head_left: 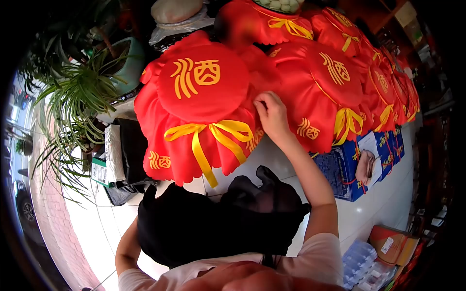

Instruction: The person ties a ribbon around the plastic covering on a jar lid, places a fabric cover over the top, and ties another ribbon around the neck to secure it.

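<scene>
A red cloth jar cover (204,82) with a gold character on its round top fills the middle of the head view. A yellow ribbon (204,133) is tied in a bow round its neck, the ends hanging down over the scalloped skirt. At the cover's right side is my right hand (273,114), fingers curled and pinched together at the red cloth. A second red-covered jar (330,72) stands just right of that hand. My left forearm shows at lower left, but the hand itself is hidden behind the black clothing (208,223).
More red-covered jars (381,82) line up to the right, above blue boxes (337,169). Potted plants (128,68) and a black bag (131,150) stand at left. Bottled water (359,264) and a cardboard box (393,245) lie on the tiled floor at lower right.
</scene>
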A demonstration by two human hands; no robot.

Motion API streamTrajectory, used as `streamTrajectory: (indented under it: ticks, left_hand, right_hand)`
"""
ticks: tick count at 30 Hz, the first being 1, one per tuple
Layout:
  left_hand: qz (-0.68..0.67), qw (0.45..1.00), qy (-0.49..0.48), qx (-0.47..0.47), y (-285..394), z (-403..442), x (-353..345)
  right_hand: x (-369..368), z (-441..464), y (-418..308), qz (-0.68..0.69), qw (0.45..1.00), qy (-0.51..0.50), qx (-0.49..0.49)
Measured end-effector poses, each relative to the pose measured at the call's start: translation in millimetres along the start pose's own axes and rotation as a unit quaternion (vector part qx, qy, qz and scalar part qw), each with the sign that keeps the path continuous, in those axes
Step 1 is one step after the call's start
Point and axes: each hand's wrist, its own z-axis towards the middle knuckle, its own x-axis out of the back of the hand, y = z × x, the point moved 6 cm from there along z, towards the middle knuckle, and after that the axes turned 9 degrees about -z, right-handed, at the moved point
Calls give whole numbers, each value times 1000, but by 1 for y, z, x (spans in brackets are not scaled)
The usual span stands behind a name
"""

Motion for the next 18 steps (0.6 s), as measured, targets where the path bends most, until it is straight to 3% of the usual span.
streamTrajectory:
  ticks: [5, 7, 11, 13, 14, 17, 18]
  left_hand:
    - [13, 1000, 0, -1, 8, 0, 0]
    - [15, 1000, 0, 0, 8, 0, 0]
    - [17, 1000, -5, 1, 8, 2, -2]
    - [18, 1000, -6, 2, 7, 2, -2]
    - [19, 1000, -6, 2, 7, 1, -1]
    - [21, 1000, -7, 9, 3, -4, 1]
    - [22, 1000, -9, 11, 3, -5, 1]
  right_hand:
    - [5, 7, -3, -115, 992, 22, 50]
    - [1, 10, -3, -146, 989, -37, -11]
    - [9, -4, -4, -161, 982, -100, -17]
    - [19, -12, -3, -123, 988, -95, 0]
    - [28, -18, -4, -89, 996, -30, 2]
    - [49, -21, -38, 13, 1000, 22, 13]
    - [44, -25, -46, -5, 999, -2, 46]
